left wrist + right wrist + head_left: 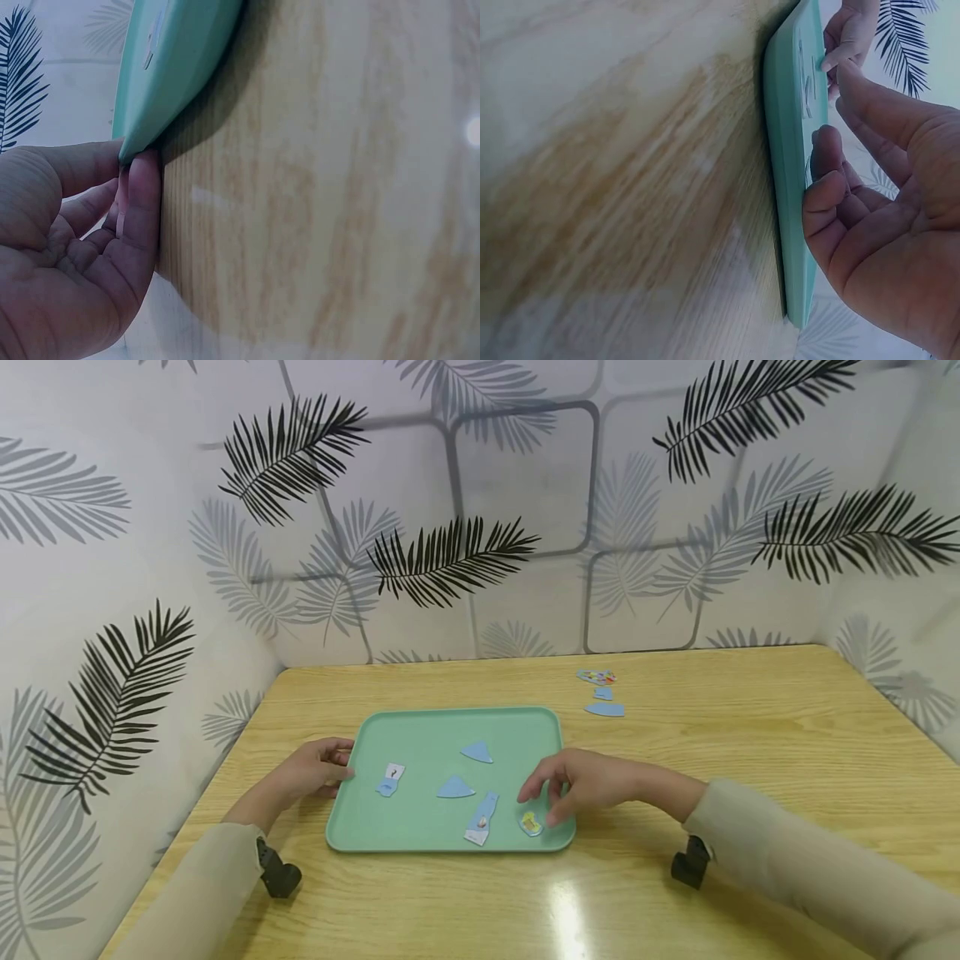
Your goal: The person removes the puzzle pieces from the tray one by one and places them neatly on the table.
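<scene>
Centrally, a green tray [420,735] lies on a wood-grain table [735,727], bearing five flat cut pieces. The left hand [318,768] pinches the tray's left rim between thumb and fingers. The right hand [581,779] hovers over the right end, fingers parted and bent, thumb apart, near a yellow-printed piece [531,823]. Two blue triangular pieces [455,788] lie mid-tray, between a small blue-and-white piece [390,780] and a blue-and-white strip [482,820]. Beyond the far right corner: a multicoloured piece [596,677].
</scene>
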The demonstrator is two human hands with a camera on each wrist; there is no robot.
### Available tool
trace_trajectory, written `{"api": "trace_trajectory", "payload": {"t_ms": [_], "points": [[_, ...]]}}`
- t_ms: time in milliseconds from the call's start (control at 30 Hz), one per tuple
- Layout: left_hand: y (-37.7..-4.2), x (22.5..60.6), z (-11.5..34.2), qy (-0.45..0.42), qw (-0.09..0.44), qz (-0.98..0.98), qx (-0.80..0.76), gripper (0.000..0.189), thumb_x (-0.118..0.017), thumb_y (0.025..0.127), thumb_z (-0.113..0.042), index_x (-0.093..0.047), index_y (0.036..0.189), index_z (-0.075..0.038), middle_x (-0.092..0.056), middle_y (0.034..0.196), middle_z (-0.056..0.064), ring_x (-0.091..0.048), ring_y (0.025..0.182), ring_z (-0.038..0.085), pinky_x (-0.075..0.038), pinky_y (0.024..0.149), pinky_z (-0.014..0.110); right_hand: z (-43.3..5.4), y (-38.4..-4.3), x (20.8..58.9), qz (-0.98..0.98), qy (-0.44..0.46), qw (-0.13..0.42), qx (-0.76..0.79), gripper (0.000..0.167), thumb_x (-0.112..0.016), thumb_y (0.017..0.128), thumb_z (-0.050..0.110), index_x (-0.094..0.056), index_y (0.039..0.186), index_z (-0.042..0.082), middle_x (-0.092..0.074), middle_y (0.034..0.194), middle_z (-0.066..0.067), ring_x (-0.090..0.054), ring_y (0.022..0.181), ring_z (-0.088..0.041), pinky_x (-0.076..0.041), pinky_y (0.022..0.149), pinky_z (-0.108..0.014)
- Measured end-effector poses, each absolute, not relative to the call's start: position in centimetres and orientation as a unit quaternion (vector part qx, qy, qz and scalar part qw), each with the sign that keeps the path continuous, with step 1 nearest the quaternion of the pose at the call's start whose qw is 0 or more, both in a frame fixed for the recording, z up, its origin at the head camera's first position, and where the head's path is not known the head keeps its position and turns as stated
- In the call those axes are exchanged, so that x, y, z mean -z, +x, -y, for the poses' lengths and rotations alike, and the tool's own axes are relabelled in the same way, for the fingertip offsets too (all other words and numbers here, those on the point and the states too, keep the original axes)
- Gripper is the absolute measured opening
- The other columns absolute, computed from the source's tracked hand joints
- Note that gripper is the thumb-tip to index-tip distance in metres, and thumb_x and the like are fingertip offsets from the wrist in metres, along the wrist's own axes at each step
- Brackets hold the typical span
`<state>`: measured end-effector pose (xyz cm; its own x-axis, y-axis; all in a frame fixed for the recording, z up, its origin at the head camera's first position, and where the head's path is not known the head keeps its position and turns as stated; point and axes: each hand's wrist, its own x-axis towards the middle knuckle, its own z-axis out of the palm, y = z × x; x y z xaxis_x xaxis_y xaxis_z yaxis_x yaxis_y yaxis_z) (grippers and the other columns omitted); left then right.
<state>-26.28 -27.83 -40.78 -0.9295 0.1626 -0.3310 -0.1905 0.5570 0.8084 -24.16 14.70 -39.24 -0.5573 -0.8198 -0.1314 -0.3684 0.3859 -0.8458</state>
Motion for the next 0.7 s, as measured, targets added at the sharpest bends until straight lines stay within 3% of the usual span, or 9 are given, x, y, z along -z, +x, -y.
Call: {"api": "trace_trajectory", "payload": {"t_ms": [333,700], "points": [[-26.3,40.8,27.8,-0.008,0.188,-0.861,-0.472,0.054,-0.060,0.096,-0.005,-0.038,0.145,0.001,-0.048,0.112,0.013,-0.049,0.098,0.024,-0.052,0.074,0.033,-14.2,-24.5,40.2,-0.796,-0.372,0.287,0.382,0.034,-0.081,0.078,0.009,-0.072,0.111,0.012,-0.062,0.095,-0.003,-0.053,0.071,-0.013,-0.045,0.065,-0.024],[-26.3,40.8,27.9,-0.011,0.190,-0.860,-0.473,0.054,-0.060,0.096,-0.004,-0.038,0.145,0.001,-0.048,0.112,0.013,-0.049,0.098,0.024,-0.052,0.074,0.033,-13.6,-24.5,40.9,-0.795,-0.369,0.285,0.388,0.033,-0.083,0.076,0.010,-0.073,0.107,0.014,-0.058,0.091,-0.004,-0.047,0.066,-0.011,-0.041,0.059,-0.021]]}}
